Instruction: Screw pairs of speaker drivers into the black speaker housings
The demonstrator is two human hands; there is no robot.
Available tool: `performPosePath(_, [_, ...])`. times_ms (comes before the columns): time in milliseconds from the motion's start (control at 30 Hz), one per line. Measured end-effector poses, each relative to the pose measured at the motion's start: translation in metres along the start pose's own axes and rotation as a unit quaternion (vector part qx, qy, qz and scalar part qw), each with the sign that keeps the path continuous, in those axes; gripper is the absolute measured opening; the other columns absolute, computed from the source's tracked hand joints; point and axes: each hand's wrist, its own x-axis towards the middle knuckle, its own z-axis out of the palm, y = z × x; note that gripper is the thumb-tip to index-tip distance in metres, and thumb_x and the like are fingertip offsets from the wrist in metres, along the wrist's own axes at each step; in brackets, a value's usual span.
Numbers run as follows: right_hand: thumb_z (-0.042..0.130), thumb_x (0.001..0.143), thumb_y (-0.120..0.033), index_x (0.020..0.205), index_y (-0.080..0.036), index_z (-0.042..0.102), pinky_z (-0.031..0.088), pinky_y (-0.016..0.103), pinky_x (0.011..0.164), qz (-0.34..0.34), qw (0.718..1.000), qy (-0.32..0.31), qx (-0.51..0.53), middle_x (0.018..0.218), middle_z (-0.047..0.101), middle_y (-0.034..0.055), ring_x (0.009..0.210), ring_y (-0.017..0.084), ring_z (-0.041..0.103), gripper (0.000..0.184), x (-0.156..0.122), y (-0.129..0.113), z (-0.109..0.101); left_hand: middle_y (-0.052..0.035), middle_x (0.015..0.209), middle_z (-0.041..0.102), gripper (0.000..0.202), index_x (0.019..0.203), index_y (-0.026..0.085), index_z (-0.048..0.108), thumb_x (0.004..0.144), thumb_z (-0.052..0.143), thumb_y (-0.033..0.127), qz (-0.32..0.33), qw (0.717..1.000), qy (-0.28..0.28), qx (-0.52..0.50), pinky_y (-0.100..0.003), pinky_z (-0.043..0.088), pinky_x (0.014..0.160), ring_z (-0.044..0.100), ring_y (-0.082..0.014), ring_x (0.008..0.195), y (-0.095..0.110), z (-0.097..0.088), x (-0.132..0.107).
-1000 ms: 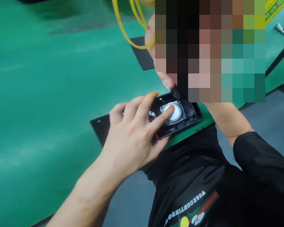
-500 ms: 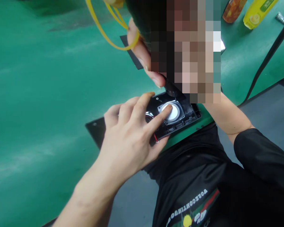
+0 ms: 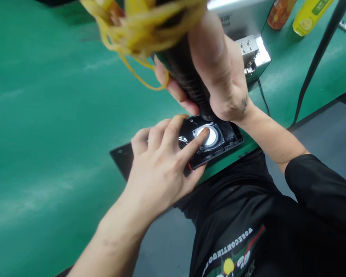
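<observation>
My left hand point(image 3: 161, 157) grips a black plastic housing point(image 3: 233, 134) that lies on the green table. Its index fingertip rests on the white centre of a round speaker point(image 3: 211, 139) set in that housing, and its thumb is at the near edge. A red wire shows beside the thumb. My right hand point(image 3: 222, 69) is wrapped round a thick black cylindrical tool, which looks like an electric screwdriver point(image 3: 187, 73). Yellow rubber bands point(image 3: 127, 32) are wound about its upper end. The tool's lower end is over the housing's far side, next to the speaker; its tip is hidden.
Behind my right hand stands a silver metal machine point(image 3: 255, 55) with a thin black cable. An orange-brown bottle point(image 3: 281, 13) and a yellow bottle point(image 3: 310, 17) are at the far right. A dark strap point(image 3: 320, 63) slants across the right side, near the green table's point(image 3: 46, 127) edge.
The tool's banded upper end has come lower and further into view. My right hand has shifted slightly, so the silver machine shows more. My left hand keeps its place on the housing.
</observation>
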Motion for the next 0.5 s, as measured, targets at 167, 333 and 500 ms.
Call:
performPosePath(167, [0.064,0.094,-0.094,0.100,-0.024,0.056,0.043,0.021,0.046,-0.093,0.996,-0.007,0.011,0.066,0.064,-0.0089,0.049,0.006,0.052,0.071,-0.012,0.000,0.005,-0.0246,0.175,0.050,0.055,0.161,0.026,0.066,0.108,0.056,0.038,0.023,0.999,0.019,0.017,-0.079,0.049,0.117,0.058,-0.0542,0.153,0.001,0.003,0.001])
performPosePath(333, [0.054,0.087,-0.107,0.100,-0.025,0.057,0.047,0.020,0.047,-0.111,0.994,-0.006,-0.009,0.071,0.062,-0.0099,0.049,0.005,0.052,0.082,-0.013,0.016,0.001,-0.0277,0.171,0.052,0.056,0.160,0.024,0.067,0.106,0.058,0.036,0.044,0.998,0.036,0.038,-0.078,0.051,0.115,0.059,-0.0550,0.148,-0.004,0.008,0.000])
performPosePath(500, [0.053,0.087,-0.100,0.105,-0.028,0.057,0.054,0.023,0.053,-0.096,0.994,-0.044,-0.032,0.070,0.064,-0.0090,0.051,0.008,0.059,0.075,-0.005,0.044,-0.004,-0.0289,0.166,0.055,0.056,0.160,0.022,0.066,0.105,0.060,0.035,0.067,0.994,0.053,0.070,-0.073,0.053,0.113,0.062,-0.0520,0.143,-0.006,0.012,-0.001])
